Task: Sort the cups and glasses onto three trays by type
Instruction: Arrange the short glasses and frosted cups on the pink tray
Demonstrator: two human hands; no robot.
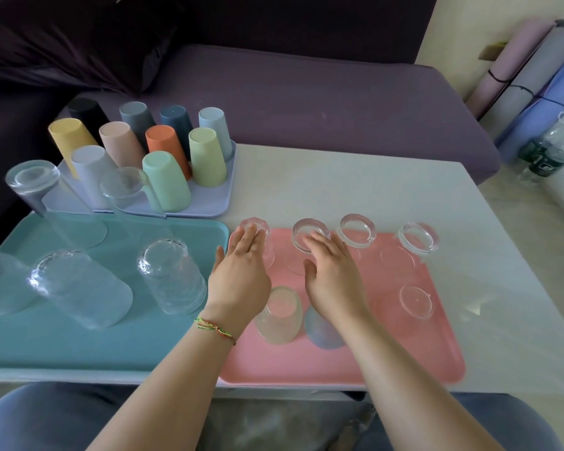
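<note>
**A pale counter before a purple sofa**

A white counter point(339, 177) fills the middle of the frame, with a soft sheen along its right side. Behind it, across the upper middle, runs a purple sofa point(306, 102). Dark, crumpled fabric point(79, 43) is heaped on the sofa in the upper left. A cream wall point(469, 21) shows in the upper right corner. Rolled mats point(518, 70) in pink, grey and blue lean against that wall. Just below them, clear plastic bottles point(547, 151) stand on the pale floor point(534, 222) at the right edge, near the sofa's end.
</note>
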